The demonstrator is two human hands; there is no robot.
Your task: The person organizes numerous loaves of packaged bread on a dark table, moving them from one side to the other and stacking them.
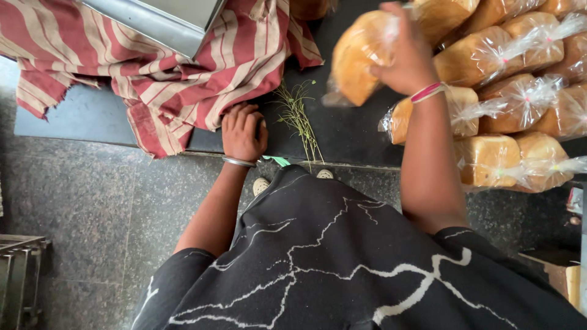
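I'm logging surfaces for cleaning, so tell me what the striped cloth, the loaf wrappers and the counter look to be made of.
The striped cloth looks like matte woven cotton: soft folds, a frayed hem. The wrapper on the loaf in the right hand looks like thin clear plastic film: glossy glints, a twisted end. The counter, where the left hand rests, seems to be dark polished stone, though I cannot be sure.

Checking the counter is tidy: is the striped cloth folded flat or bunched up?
Bunched up. The striped cloth lies in loose folds and creases, one end hanging over the counter edge beside the left hand.
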